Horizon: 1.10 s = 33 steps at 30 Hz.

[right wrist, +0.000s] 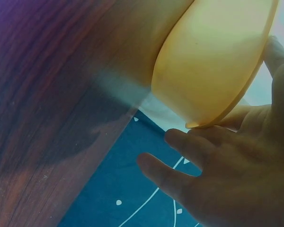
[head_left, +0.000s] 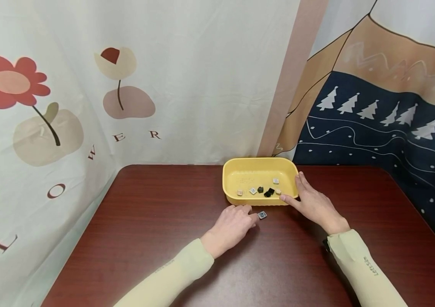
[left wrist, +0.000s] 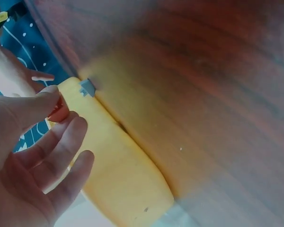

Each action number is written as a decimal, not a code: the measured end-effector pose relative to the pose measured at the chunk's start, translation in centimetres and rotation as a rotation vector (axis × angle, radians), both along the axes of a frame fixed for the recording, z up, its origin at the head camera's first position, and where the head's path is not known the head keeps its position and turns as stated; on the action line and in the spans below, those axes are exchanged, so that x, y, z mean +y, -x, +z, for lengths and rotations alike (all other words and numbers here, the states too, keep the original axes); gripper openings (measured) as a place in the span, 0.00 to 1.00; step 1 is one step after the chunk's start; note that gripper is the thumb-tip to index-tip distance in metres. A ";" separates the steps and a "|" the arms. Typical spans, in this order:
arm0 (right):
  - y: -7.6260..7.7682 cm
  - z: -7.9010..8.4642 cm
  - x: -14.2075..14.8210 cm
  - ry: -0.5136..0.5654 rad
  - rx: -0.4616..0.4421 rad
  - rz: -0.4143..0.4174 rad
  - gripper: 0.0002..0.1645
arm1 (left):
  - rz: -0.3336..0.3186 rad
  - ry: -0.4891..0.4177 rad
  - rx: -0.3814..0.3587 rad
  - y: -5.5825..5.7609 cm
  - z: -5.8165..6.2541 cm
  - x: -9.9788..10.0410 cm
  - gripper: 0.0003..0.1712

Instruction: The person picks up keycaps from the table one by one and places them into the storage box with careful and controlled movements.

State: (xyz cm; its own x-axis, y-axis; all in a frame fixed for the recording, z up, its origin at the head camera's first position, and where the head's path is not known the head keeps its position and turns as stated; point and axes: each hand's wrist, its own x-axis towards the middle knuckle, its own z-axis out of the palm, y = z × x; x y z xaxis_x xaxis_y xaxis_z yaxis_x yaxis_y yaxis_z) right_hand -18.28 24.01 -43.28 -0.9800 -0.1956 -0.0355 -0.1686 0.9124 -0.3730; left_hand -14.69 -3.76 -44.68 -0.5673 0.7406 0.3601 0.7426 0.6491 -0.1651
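Observation:
In the left wrist view my left hand [left wrist: 42, 151] pinches a small orange-red piece [left wrist: 59, 111] between thumb and fingertip, its other fingers loosely bent. The head view shows the left hand's back just in front of the yellow plastic basin [head_left: 257, 161], hiding the red piece. A small grey square piece [head_left: 262, 215] lies on the table beside its fingertips, close to the basin's front wall. At the basin's right front corner, my right hand [head_left: 315, 207] holds the rim, thumb over the front edge and fingers along the right side.
Inside the basin lie several small pieces: white [head_left: 276, 181], black [head_left: 269, 192] and beige [head_left: 240, 192]. The basin stands near the back edge of the dark red-brown table [head_left: 156, 204]. Printed curtains [head_left: 202, 85] hang behind the table and along its sides.

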 end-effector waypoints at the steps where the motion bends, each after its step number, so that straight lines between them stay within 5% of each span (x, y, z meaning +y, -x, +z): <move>1: 0.0 0.0 0.0 0.000 0.001 0.001 0.66 | -0.008 -0.022 -0.007 0.1 0.1 0.0 0.05; 7: -0.1 0.1 0.0 0.001 0.003 0.003 0.66 | -0.045 -0.127 -0.009 0.3 0.7 -0.1 0.04; 19: -0.1 0.3 0.0 -0.002 -0.020 -0.001 0.66 | -0.031 -0.202 0.007 1.0 2.4 -0.3 0.07; 27: -0.1 0.3 0.0 0.002 -0.020 0.000 0.66 | -0.009 -0.312 -0.012 2.8 3.7 0.0 0.13; 33: -0.1 0.3 0.0 0.006 -0.028 -0.003 0.67 | 0.022 -0.337 -0.029 4.2 3.8 0.0 0.09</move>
State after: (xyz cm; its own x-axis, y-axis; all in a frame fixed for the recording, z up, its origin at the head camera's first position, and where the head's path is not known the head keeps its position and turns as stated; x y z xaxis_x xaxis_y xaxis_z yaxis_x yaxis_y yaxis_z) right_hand -18.23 23.97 -42.98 -0.9792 -0.1932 -0.0620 -0.1554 0.9105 -0.3833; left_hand -18.91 -3.73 -40.92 -0.5953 0.5706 0.5658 0.7294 0.6791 0.0825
